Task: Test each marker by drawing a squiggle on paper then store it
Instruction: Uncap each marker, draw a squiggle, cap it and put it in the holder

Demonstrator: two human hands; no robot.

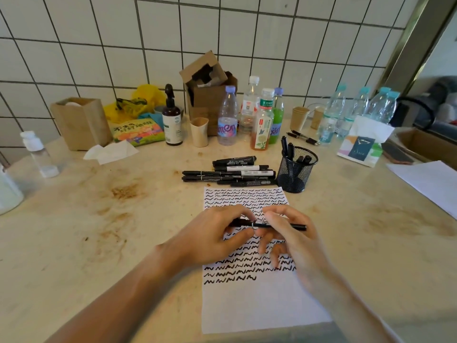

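Note:
A white sheet of paper (262, 300) lies in front of me, covered in rows of black squiggles down past its middle. Above it I hold one slim black marker (294, 227) level between both hands. My left hand (212, 233) pinches its left end and my right hand (289, 233) pinches the barrel near the middle. Several black markers (230, 173) lie in a pile beyond the paper's top edge. A black mesh pen cup (296, 170) stands to the right of the pile with a few markers upright in it.
Bottles (228, 117), paper cups (199, 131), a cardboard box (210, 95) and a pump bottle (171, 120) line the tiled wall. A wooden box (81, 122) and tissue (111, 152) sit at the back left. More white paper (430, 181) lies at the right.

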